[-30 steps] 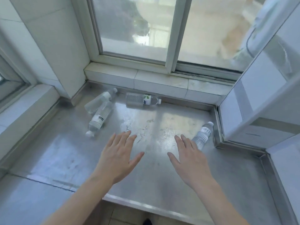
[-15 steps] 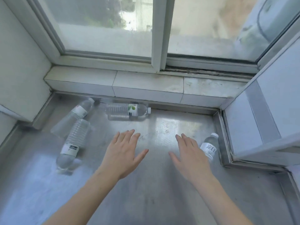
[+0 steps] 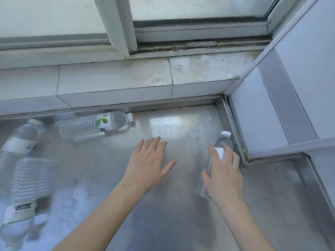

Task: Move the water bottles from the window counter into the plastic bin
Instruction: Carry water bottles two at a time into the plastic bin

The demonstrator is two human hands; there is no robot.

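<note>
Right hand (image 3: 223,175) lies spread-fingered over the rightmost water bottle (image 3: 222,142), lying on the steel counter (image 3: 181,214) beside the right wall; left hand (image 3: 147,164) hovers flat, holding nothing.

Soft daylight comes in through the window (image 3: 190,8) and makes a bright patch of glare on the metal counter (image 3: 174,124). Dim shadows fall under both forearms. The bottles at the left edge (image 3: 21,178) look smeared with blur. Straight frame lines bend from the wide lens.
</note>
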